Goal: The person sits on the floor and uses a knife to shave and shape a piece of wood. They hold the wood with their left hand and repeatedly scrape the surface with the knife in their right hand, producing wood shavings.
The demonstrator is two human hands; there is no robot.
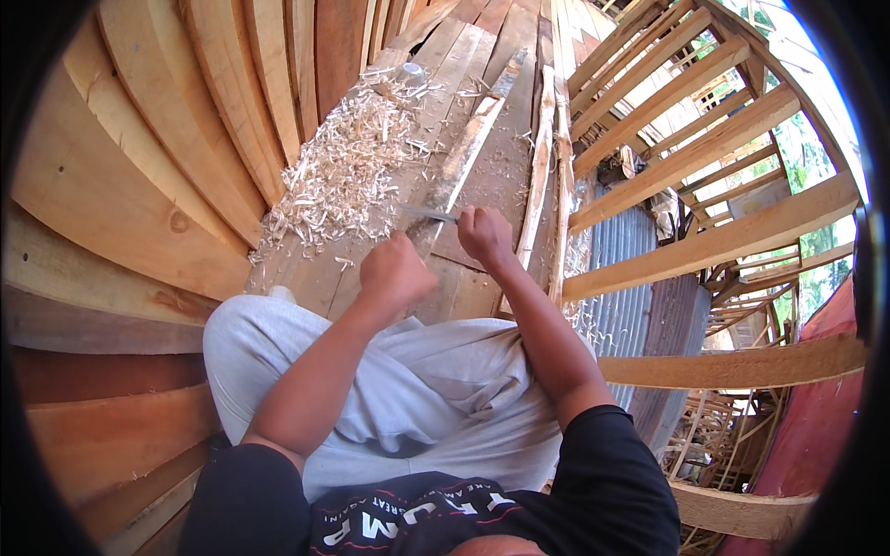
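The wood strip point(466, 153) is showing pale cream with grey-brown patches, the blade point(431, 214) grey. The trousers point(408, 408) are showing plain light grey, the shirt point(616, 482) black with white lettering and red lines. The planks point(130, 208) are looking orange-tan, the shavings point(348, 171) creamy.

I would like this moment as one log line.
right hand: holding blade | blade: across wood strip | left hand: curled, grip unclear | shavings: alongside

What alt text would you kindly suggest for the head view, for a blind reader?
A seated person's right hand holds a thin metal blade across a long wooden strip; the left hand is closed nearby, anything inside it hidden. Curly shavings cover the plank floor to the left, beside a row of boards.
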